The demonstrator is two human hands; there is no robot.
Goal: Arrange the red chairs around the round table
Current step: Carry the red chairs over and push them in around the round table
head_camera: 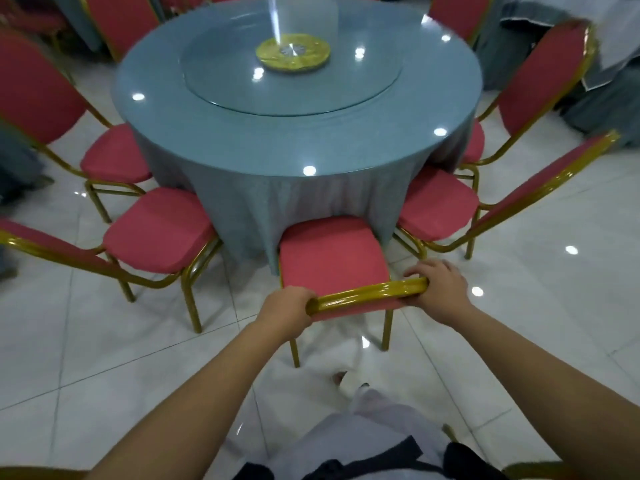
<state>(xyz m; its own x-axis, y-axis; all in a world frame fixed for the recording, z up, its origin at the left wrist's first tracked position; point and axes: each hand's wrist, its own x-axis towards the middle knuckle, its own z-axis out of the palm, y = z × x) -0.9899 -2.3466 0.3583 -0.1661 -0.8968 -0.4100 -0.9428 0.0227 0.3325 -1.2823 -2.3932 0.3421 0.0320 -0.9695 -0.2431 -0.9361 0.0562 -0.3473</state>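
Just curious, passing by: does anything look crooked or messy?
Mostly tidy. The chair gripped by the left hand and right hand seems slightly skewed at the round table; the cloth at far right looks rumpled.

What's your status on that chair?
Left hand and right hand both grip top rail of near chair. Seat front meets cloth of round table. Left neighbour chair and right neighbour chair flank closely, nothing blocking.
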